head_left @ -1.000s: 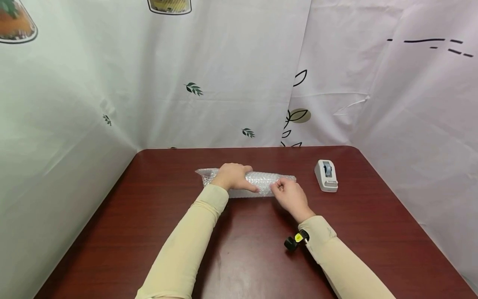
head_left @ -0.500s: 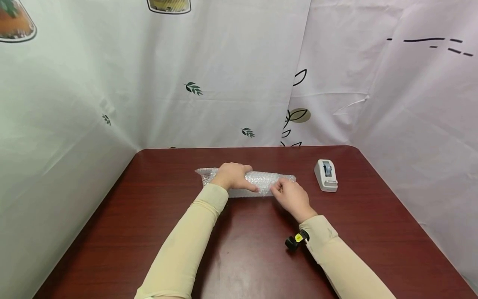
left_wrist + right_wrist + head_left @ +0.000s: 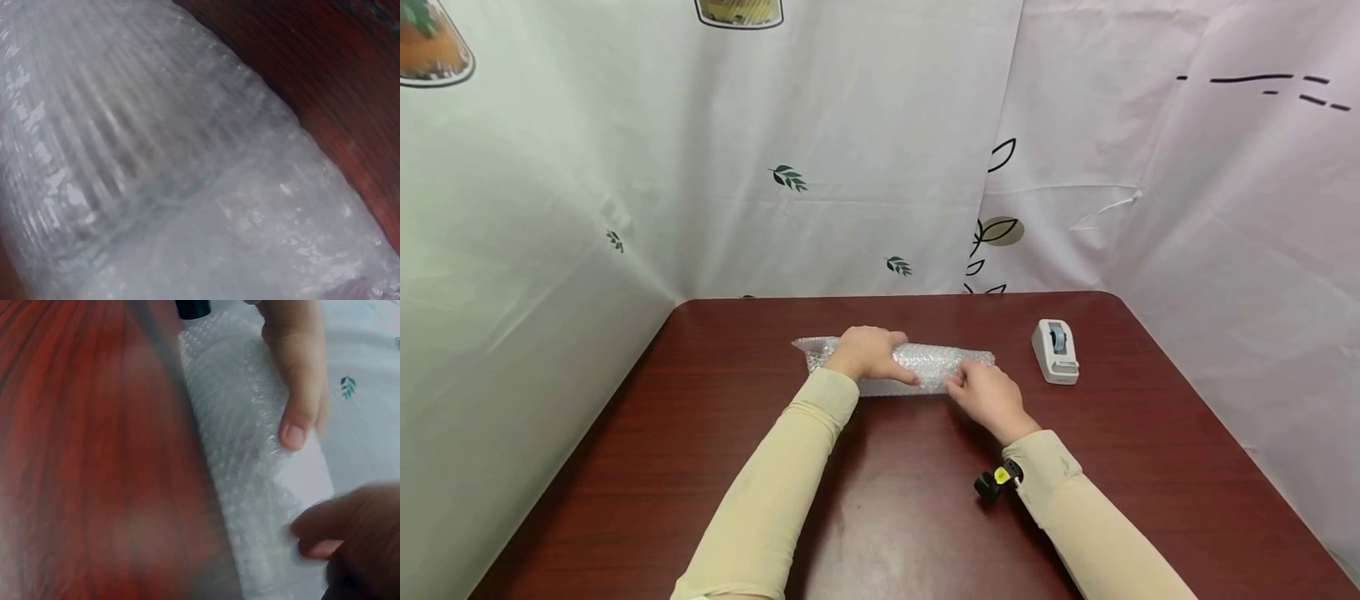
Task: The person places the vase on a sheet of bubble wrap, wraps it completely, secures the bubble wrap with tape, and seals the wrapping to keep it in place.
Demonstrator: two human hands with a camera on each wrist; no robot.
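Note:
A long bundle in clear bubble wrap (image 3: 925, 360) lies crosswise on the brown table (image 3: 880, 517), its loose wrap end flaring at the left. In the left wrist view the bubble wrap (image 3: 250, 206) fills most of the picture, and a ribbed, see-through surface shows in it. My left hand (image 3: 867, 353) grips the bundle from above, thumb along the near side and fingers over the far side. At the right part of the bundle, my right hand (image 3: 988, 396) has its fingers curled, with thumb and fingertips pinching at the bubble wrap. The right fingertips look blurred in the right wrist view.
A white tape dispenser (image 3: 1056, 353) with a roll of tape stands to the right of the bundle. White printed cloth (image 3: 865, 150) hangs behind the table and along both sides. A black wrist camera (image 3: 992, 483) sits on the right sleeve.
The right hand has shifted very slightly to the right along the bubble wrap. The left hand and the bundle stay in place.

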